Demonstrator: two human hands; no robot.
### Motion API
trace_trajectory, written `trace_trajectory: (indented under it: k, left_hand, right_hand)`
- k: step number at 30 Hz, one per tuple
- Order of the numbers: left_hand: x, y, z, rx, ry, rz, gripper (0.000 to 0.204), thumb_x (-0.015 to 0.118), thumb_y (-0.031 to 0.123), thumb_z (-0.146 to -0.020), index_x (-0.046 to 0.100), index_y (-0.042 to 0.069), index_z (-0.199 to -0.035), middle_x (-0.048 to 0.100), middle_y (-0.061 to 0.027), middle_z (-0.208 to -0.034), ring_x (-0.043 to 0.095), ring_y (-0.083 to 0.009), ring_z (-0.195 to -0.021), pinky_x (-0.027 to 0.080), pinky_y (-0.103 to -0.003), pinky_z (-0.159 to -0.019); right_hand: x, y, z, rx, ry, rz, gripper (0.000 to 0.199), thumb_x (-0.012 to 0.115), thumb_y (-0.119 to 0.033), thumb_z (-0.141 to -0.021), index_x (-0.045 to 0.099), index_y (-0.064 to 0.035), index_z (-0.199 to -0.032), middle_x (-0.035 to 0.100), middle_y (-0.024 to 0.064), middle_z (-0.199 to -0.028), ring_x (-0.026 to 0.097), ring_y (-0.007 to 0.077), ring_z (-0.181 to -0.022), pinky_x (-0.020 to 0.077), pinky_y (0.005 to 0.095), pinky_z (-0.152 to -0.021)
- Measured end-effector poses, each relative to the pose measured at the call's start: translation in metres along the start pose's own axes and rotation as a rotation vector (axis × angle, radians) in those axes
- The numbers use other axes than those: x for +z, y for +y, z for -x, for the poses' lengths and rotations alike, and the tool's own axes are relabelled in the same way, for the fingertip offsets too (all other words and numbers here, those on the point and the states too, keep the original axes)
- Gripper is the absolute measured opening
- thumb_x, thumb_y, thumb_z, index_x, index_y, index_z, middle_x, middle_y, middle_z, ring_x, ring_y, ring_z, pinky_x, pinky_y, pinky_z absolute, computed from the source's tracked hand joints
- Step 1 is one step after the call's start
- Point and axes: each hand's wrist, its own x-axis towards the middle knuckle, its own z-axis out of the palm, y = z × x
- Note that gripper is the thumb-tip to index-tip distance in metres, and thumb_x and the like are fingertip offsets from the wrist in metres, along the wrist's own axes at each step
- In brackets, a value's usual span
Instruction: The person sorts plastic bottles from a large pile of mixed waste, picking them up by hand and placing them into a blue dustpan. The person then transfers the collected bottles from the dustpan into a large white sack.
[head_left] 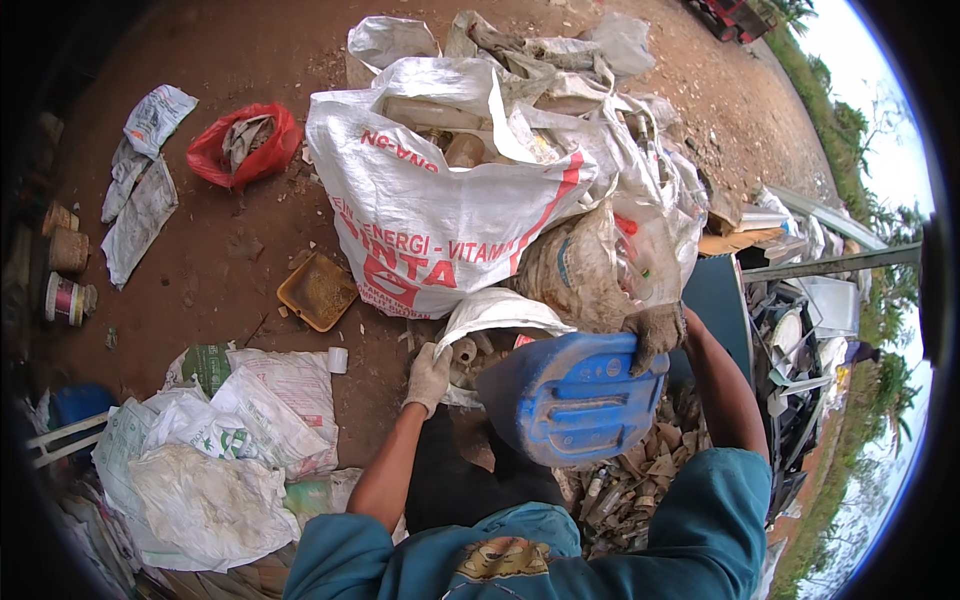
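My left hand (428, 380), in a pale work glove, pinches the rim of a small white sack (505, 312) whose mouth faces me. Inside that sack, pale bottles and other plastic pieces (466, 352) show. A dirty brown glove covers my right hand (657, 338), which is closed over the upper right edge of a blue plastic jerrycan (585, 400). The jerrycan is tilted beside the sack's mouth, its ribbed, dusty side turned up; its far end is hidden. Just beyond stands a big white woven sack (420, 215) with red print, full of plastic containers.
Filled sacks (580, 260) crowd the far right. Left of them lie a yellow-brown tray (318, 291) and a red plastic bag (243, 146). Flattened sacks (210, 500) are heaped near left. Loose bottles and scrap (625, 490) lie by my right side, metal scrap (800, 340) farther right.
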Motion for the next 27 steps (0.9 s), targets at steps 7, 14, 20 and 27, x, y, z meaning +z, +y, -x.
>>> trace_trajectory:
  k: [7, 14, 20, 27]
  left_hand:
    - [0.026, -0.014, 0.016, -0.160, 0.365, 0.279, 0.062, 0.086, 0.031, -0.086, 0.052, -0.002, -0.126, 0.063, -0.0105, -0.109, 0.060, -0.0189, -0.095, 0.051, -0.035, -0.085]
    - [0.088, -0.059, 0.067, -0.701, 0.215, 0.429, 0.090, 0.081, 0.040, -0.084, 0.034, 0.013, -0.157, 0.050, -0.0129, -0.150, 0.055, -0.0309, -0.124, 0.046, -0.054, -0.104]
    - [0.169, -0.117, 0.088, -0.423, 0.399, 0.916, 0.049, 0.057, 0.007, -0.099, 0.044, 0.006, -0.146, 0.061, -0.0178, -0.132, 0.066, -0.0366, -0.116, 0.057, -0.053, -0.095]
    - [0.189, -0.086, 0.140, -0.462, 0.551, 0.880, 0.047, 0.066, 0.009, -0.093, 0.050, 0.001, -0.137, 0.066, -0.0157, -0.122, 0.071, -0.0336, -0.099, 0.059, -0.052, -0.077]
  right_hand:
    - [-0.056, -0.011, 0.144, -0.069, 0.118, 0.526, 0.089, 0.102, -0.012, -0.047, 0.066, 0.0002, -0.127, 0.074, 0.0083, -0.111, 0.069, 0.0181, -0.095, 0.0573, 0.0356, -0.087]
    - [-0.128, 0.009, 0.208, -0.709, 0.519, -0.139, 0.090, 0.098, -0.009, -0.050, 0.062, 0.0023, -0.131, 0.073, 0.0092, -0.113, 0.073, 0.0226, -0.095, 0.0596, 0.0374, -0.086]
    - [-0.188, -0.034, 0.088, -0.542, 0.684, 0.862, 0.034, 0.081, -0.023, -0.078, 0.074, -0.0044, -0.106, 0.075, 0.0085, -0.081, 0.074, 0.0257, -0.078, 0.0591, 0.0449, -0.073]
    - [-0.146, 0.048, -0.051, -0.819, 1.216, 1.258, 0.037, 0.073, -0.018, -0.077, 0.072, -0.0224, -0.115, 0.066, 0.0050, -0.118, 0.058, 0.0291, -0.119, 0.0408, 0.0519, -0.104]
